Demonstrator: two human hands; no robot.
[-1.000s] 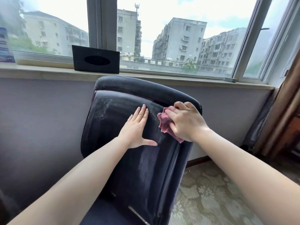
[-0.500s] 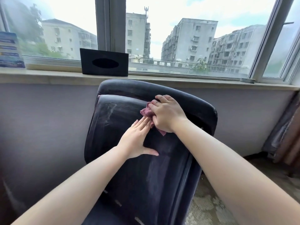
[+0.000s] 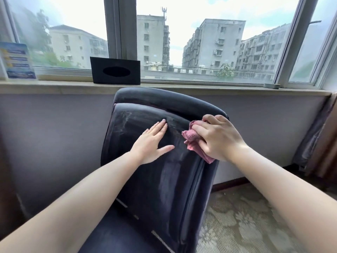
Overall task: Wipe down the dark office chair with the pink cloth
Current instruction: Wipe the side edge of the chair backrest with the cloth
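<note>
So the dark grey-blue padded office chair (image 3: 164,179) sits right in front of the window wall, backrest facing the camera, top edge just under the long beige stone windowsill (image 3: 54,87). The backrest has pale dusty streaks all over, mostly near its upper left corner and down the middle

The left hand (image 3: 151,143) lies flat on the upper middle of the backrest, fingers straight and together, thumb stuck out to the side, holding nothing, just pressing on the padding

The right hand (image 3: 217,137) is up by the backrest's upper right edge, fingers curled around a crumpled pink terry cloth (image 3: 191,136). The cloth is bunched under the palm and pressed on the chair surface, one loose corner hanging out below the hand near the right edge of the backrest. The two hands are close but apart, with a strip of dark padding between them

On the windowsill, a black rectangular tissue box (image 3: 115,72) with an oval opening stands just behind the chair's top left. A blue printed card (image 3: 17,61) leans at the sill's far left end, and a small round greyish dish (image 3: 271,86) sits near its right end. Patterned beige carpet (image 3: 246,225) on the floor to the right of the chair, brown curtain (image 3: 326,139) hanging at the right edge
</note>
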